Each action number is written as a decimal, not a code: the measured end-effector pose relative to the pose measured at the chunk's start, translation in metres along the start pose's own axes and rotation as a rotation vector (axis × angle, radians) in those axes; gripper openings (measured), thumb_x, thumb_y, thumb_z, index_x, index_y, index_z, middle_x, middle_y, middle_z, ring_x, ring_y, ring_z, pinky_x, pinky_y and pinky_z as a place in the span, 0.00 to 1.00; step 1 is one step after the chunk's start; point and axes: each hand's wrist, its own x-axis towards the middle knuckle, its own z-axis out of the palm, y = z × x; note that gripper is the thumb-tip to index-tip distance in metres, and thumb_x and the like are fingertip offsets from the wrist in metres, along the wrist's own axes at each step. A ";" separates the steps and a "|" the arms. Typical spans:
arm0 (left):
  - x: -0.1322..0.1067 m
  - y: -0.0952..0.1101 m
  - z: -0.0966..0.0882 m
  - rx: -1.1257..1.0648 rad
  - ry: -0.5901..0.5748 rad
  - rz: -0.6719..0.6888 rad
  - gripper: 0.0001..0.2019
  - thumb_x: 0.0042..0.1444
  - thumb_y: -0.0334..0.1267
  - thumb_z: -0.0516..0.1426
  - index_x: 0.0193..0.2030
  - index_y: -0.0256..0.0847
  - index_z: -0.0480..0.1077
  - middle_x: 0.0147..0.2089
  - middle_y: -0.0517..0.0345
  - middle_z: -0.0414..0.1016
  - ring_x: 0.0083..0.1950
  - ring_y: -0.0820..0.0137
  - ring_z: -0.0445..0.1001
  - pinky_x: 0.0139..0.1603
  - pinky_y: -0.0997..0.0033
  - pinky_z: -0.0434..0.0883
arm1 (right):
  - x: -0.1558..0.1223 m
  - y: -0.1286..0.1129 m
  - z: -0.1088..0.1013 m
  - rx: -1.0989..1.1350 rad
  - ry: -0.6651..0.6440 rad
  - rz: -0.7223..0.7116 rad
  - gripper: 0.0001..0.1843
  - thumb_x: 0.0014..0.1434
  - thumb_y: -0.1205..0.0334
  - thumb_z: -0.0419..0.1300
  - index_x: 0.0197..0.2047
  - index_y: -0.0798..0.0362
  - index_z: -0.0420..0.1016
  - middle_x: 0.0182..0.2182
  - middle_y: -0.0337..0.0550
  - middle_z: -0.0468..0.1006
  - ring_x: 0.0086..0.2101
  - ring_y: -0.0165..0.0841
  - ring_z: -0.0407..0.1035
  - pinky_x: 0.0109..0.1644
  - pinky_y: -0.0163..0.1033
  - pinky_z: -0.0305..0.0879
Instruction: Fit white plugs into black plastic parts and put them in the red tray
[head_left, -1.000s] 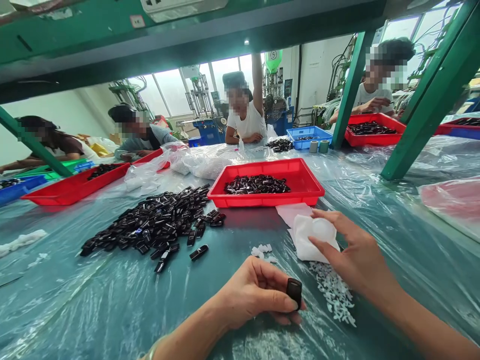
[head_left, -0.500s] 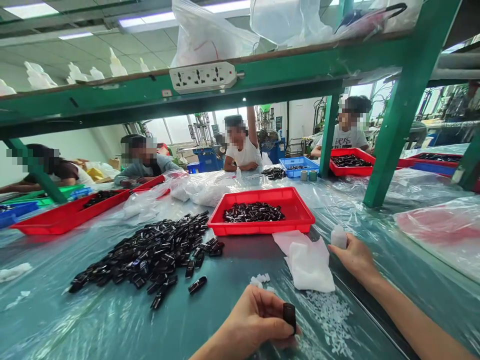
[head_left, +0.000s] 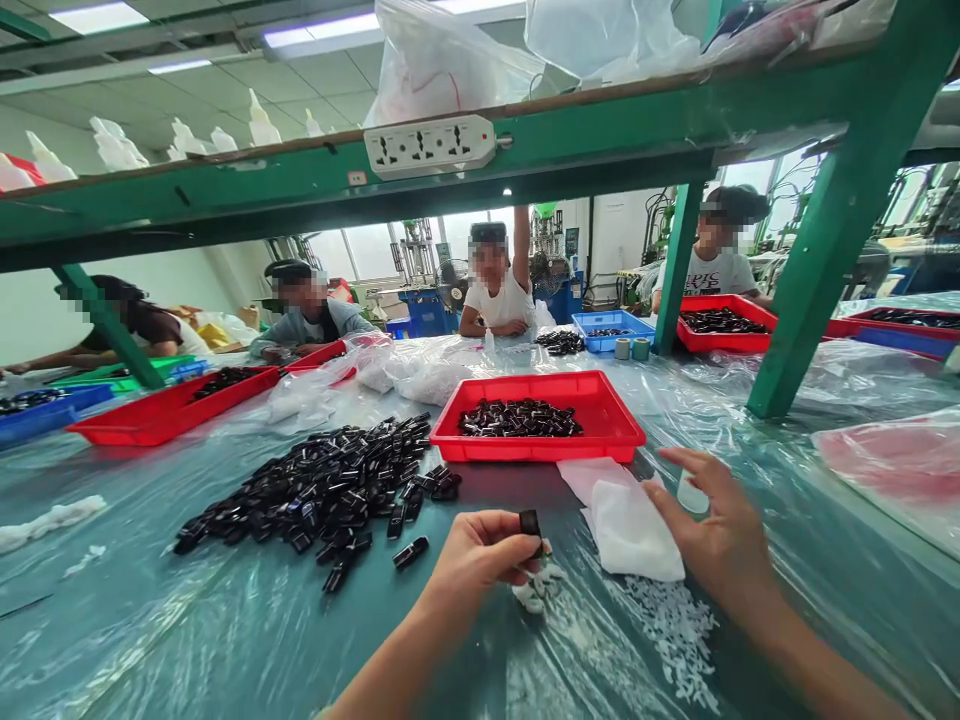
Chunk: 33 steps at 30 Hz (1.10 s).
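Note:
My left hand pinches a small glossy black plastic part between thumb and fingertips, just above a small heap of white plastic bits. My right hand hangs with its fingers spread, next to a folded white cloth. Under that palm sits a small translucent white piece; whether it touches the hand is hard to tell. A larger scatter of white plastic bits lies below my right hand. To the left spreads a big pile of black parts.
A red tray of black parts stands ahead on plastic sheeting. Beyond it are more red trays, a blue tray, and several co-workers. A green shelf beam with a power strip crosses above, on green uprights.
My left hand has risen and moved left over the small white heap, still holding the black part. My right hand has spread its fingers, and the white piece now sits under its palm.

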 end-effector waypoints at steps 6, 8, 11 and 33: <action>0.002 -0.003 -0.003 0.004 0.038 0.026 0.09 0.41 0.37 0.63 0.27 0.32 0.76 0.23 0.55 0.74 0.22 0.78 0.67 0.22 0.81 0.63 | -0.036 -0.047 0.024 0.058 -0.539 -0.355 0.10 0.58 0.69 0.54 0.40 0.47 0.73 0.34 0.38 0.76 0.38 0.33 0.69 0.43 0.40 0.63; 0.002 -0.005 -0.001 0.004 0.027 0.026 0.09 0.41 0.37 0.63 0.27 0.32 0.76 0.21 0.56 0.73 0.21 0.78 0.66 0.22 0.81 0.63 | -0.041 -0.052 0.030 0.010 -0.630 -0.376 0.12 0.58 0.71 0.54 0.42 0.47 0.73 0.35 0.40 0.76 0.38 0.35 0.68 0.42 0.42 0.62; 0.000 -0.008 0.004 -0.007 -0.011 0.015 0.09 0.41 0.37 0.63 0.27 0.32 0.76 0.22 0.56 0.73 0.21 0.78 0.65 0.22 0.79 0.64 | -0.044 -0.052 0.036 -0.069 -0.710 -0.381 0.11 0.59 0.72 0.53 0.38 0.49 0.73 0.35 0.42 0.75 0.37 0.36 0.68 0.42 0.44 0.60; -0.009 -0.040 0.028 0.089 -0.238 -0.180 0.05 0.36 0.32 0.62 0.23 0.33 0.74 0.19 0.61 0.69 0.19 0.78 0.63 0.21 0.77 0.64 | -0.031 -0.037 0.010 -0.005 -0.726 -0.265 0.12 0.61 0.71 0.49 0.33 0.53 0.73 0.29 0.41 0.71 0.33 0.31 0.66 0.40 0.39 0.60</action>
